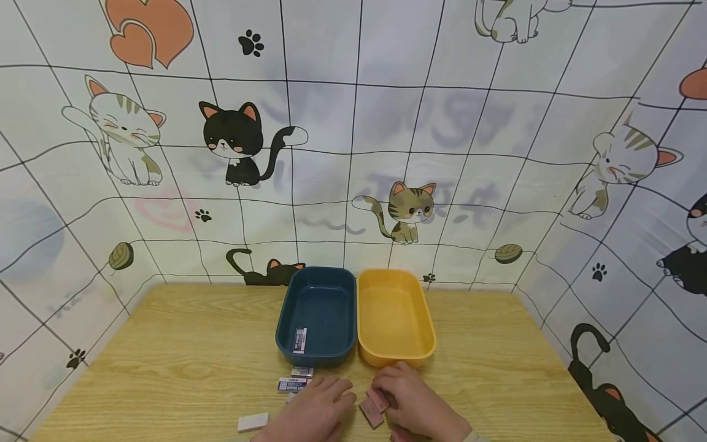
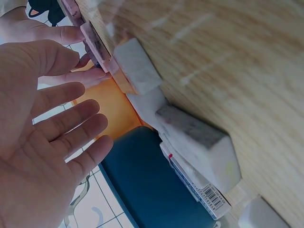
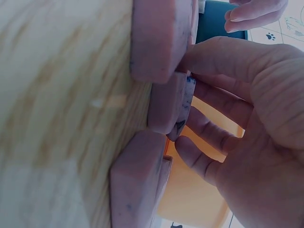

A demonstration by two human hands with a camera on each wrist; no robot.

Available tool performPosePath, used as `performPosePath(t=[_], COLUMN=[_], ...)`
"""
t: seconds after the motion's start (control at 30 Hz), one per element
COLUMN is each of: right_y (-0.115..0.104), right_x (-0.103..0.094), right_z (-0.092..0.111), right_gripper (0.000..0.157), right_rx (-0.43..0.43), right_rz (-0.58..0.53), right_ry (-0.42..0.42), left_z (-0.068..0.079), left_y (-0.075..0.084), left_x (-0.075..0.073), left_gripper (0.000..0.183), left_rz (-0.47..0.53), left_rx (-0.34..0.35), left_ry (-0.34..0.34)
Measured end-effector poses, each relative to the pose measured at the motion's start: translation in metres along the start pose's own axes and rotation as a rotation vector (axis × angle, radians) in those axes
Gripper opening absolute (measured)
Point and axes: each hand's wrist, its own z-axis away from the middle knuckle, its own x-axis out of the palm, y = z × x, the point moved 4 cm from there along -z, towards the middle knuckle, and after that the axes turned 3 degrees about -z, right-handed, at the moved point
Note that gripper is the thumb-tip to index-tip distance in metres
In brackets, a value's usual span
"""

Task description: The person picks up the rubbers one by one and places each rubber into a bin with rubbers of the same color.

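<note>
My right hand [image 1: 417, 399] pinches a pink eraser [image 1: 378, 399] in front of the yellow bin [image 1: 428, 319]. Another pink eraser [image 1: 371, 413] lies against it, and more pink blocks [image 3: 137, 185] show close by in the right wrist view; some carry dark smudges. My left hand [image 2: 52, 123] hovers with loosely extended fingers and holds nothing. Near it are a white eraser [image 2: 199, 147] with a grey-smudged end and a boxed eraser [image 2: 197, 183] with a barcode. One sleeved eraser [image 1: 300, 340] lies inside the blue bin [image 1: 284, 307].
Both bins stand side by side at the back of the wooden table [image 1: 204, 344]. Sleeved erasers [image 1: 291, 384] lie before the blue bin, and a bare white eraser [image 1: 253, 422] lies front left. A cat-printed cloth [image 1: 326, 178] hangs behind and at the sides.
</note>
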Motion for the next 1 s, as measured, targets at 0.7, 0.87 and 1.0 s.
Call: performPosePath(t=[0.7,0.87,1.0], right_y=[-0.004,-0.008,-0.010], right_x=[-0.003,-0.009,-0.014], right_z=[0.001,0.003,0.005], right_gripper=[0.021,0.021,0.025], right_rx=[0.040,0.029,0.032], right_rz=[-0.018,-0.058,-0.079], right_ry=[0.113,0.170,0.198], left_z=[-0.002,-0.003,-0.004], left_y=[-0.002,-0.002,-0.002], left_x=[-0.003,-0.006,-0.008], left_gripper=[0.037,0.038,0.041], left_rz=[0.044,0.064,0.095], left_rx=[-0.114,-0.135,-0.155], left_ry=[-0.014,0.039,0.070])
